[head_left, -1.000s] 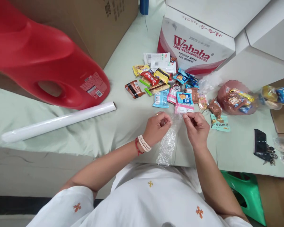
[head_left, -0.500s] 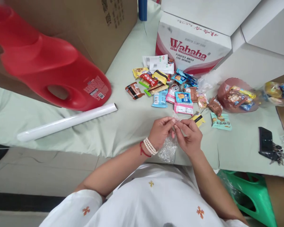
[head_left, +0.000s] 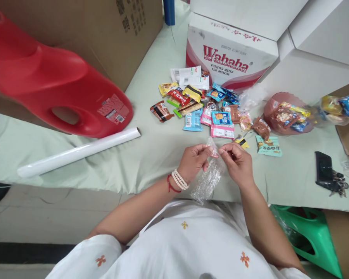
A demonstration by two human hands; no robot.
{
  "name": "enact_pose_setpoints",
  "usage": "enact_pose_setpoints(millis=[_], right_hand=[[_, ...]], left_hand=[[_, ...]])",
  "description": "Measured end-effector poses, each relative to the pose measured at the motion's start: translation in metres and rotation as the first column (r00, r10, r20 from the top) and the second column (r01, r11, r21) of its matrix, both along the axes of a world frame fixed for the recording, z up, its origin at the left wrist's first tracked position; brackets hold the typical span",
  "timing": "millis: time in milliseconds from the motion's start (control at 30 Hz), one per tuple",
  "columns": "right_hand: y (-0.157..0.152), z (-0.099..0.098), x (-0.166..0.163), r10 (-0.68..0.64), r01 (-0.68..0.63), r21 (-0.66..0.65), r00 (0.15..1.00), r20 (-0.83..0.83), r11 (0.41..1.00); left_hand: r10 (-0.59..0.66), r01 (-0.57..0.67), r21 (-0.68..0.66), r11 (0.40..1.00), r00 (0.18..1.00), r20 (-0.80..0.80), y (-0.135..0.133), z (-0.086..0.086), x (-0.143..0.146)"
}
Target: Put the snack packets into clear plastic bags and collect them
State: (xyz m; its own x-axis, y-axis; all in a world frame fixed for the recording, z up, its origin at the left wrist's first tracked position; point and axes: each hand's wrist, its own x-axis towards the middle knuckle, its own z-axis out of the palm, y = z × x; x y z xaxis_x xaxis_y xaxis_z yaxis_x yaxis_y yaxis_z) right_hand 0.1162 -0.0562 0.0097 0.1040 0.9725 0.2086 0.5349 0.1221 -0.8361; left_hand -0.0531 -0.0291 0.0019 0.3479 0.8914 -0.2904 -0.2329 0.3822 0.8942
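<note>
My left hand [head_left: 194,162] and my right hand [head_left: 236,162] both pinch the top edge of a clear crinkled plastic bag [head_left: 208,181], which hangs down between them over the table's front edge. The fingers of both hands are closed on the bag's mouth. A beaded bracelet and a red thread sit on my left wrist. Just beyond my hands lies a heap of small snack packets [head_left: 205,106] on the pale green tablecloth [head_left: 151,151]. A yellow-black packet [head_left: 242,142] lies close to my right hand.
A big red jug [head_left: 55,91] and a white roll [head_left: 78,152] lie at the left. A Wahaha carton [head_left: 229,58] stands behind the snacks, white boxes to its right. A pink bowl of snacks [head_left: 287,116], a phone with keys [head_left: 325,174] and a green stool [head_left: 311,236] are at the right.
My hands came together at the bag's mouth half a second ago and have now parted slightly, the bag hanging longer between them. The view shifted a little.
</note>
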Motion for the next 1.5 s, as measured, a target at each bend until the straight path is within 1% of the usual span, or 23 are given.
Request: enact_pose_setpoints(millis=[100,167,200,267,367,433,500,567,633,700,733,800,900,967,1033,1100,1167,1200,1267,1333,1400,1467,1500], right_hand=[[-0.002,-0.002,-0.002,-0.032,0.025,-0.084,0.996,-0.081,0.996],[-0.003,-0.003,-0.002,-0.063,0.013,-0.194,0.965,-0.255,0.981],[-0.002,-0.002,-0.001,-0.096,-0.002,-0.259,0.926,-0.365,0.966],[0.001,0.002,0.004,-0.184,-0.048,-0.372,0.805,-0.564,0.927],[0.008,0.01,0.015,-0.293,-0.14,-0.48,0.635,-0.714,0.866],[0.012,0.012,0.022,-0.327,-0.182,-0.515,0.587,-0.74,0.838],[0.013,0.01,0.026,-0.332,-0.136,-0.501,0.597,-0.73,0.855],[0.01,0.005,0.024,-0.311,-0.034,-0.441,0.661,-0.683,0.897],[0.003,-0.001,0.019,-0.267,0.024,-0.385,0.761,-0.592,0.922],[-0.006,-0.007,0.014,-0.205,0.009,-0.384,0.858,-0.472,0.923],[-0.01,-0.01,0.013,-0.182,0.0,-0.394,0.887,-0.425,0.919],[-0.016,-0.014,0.013,-0.182,0.005,-0.404,0.898,-0.4,0.915],[-0.019,-0.015,0.017,-0.24,0.004,-0.426,0.83,-0.503,0.905],[-0.016,-0.012,0.016,-0.27,-0.029,-0.464,0.78,-0.565,0.886],[-0.013,-0.01,0.01,-0.307,-0.045,-0.492,0.731,-0.61,0.87],[-0.009,-0.008,0.002,-0.344,-0.021,-0.489,0.683,-0.644,0.872],[-0.006,-0.007,-0.007,-0.369,0.012,-0.469,0.636,-0.677,0.883],[-0.005,-0.007,-0.01,-0.377,0.016,-0.465,0.61,-0.697,0.885],[-0.004,-0.008,-0.011,-0.392,-0.029,-0.48,0.537,-0.747,0.877],[-0.002,-0.01,-0.004,-0.414,-0.115,-0.507,0.44,-0.797,0.854],[0.0,-0.013,0.01,-0.431,-0.201,-0.52,0.36,-0.828,0.83],[0.002,-0.017,0.027,-0.434,-0.248,-0.523,0.335,-0.836,0.816],[0.003,-0.018,0.033,-0.435,-0.248,-0.53,0.35,-0.83,0.811]], left_hand=[[-0.006,0.007,-0.038,0.999,1.0,0.017,-0.001,0.0,0.003],[-0.009,0.009,-0.043,0.999,1.0,0.008,0.0,-0.002,0.002],[-0.017,0.017,-0.044,0.999,1.0,0.004,0.002,-0.003,0.0],[-0.041,0.041,-0.055,0.998,0.999,0.005,0.006,-0.007,-0.007],[-0.064,0.066,-0.071,0.995,0.998,0.028,0.014,-0.012,-0.023],[-0.059,0.064,-0.083,0.994,0.996,0.071,0.019,-0.013,-0.031],[-0.053,0.072,-0.125,0.99,0.987,0.15,0.021,-0.011,-0.035],[-0.051,0.089,-0.167,0.982,0.974,0.219,0.021,-0.009,-0.033],[-0.046,0.085,-0.161,0.983,0.972,0.232,0.019,-0.008,-0.027],[-0.031,0.058,-0.122,0.991,0.976,0.216,0.016,-0.008,-0.021],[-0.022,0.045,-0.105,0.993,0.977,0.211,0.016,-0.008,-0.02],[-0.009,0.026,-0.082,0.996,0.979,0.201,0.019,-0.008,-0.021],[0.021,-0.013,-0.063,0.998,0.99,0.137,0.03,-0.008,-0.03],[0.075,-0.068,-0.078,0.995,0.994,0.083,0.035,-0.009,-0.035],[0.146,-0.141,-0.138,0.98,0.989,0.023,0.034,-0.011,-0.035],[0.168,-0.175,-0.21,0.962,0.984,-0.051,0.023,-0.013,-0.03],[0.105,-0.134,-0.246,0.96,0.986,-0.128,0.005,-0.016,-0.021],[0.055,-0.092,-0.233,0.968,0.986,-0.159,-0.004,-0.017,-0.016],[-0.024,-0.007,-0.15,0.989,0.98,-0.2,-0.019,-0.021,-0.008],[-0.063,0.047,-0.095,0.994,0.982,-0.177,-0.026,-0.024,-0.004],[-0.064,0.053,-0.142,0.988,0.995,-0.076,-0.024,-0.025,-0.006],[-0.039,0.045,-0.236,0.971,0.999,0.027,-0.02,-0.025,-0.01],[-0.027,0.038,-0.261,0.965,0.999,0.048,-0.017,-0.024,-0.012]])
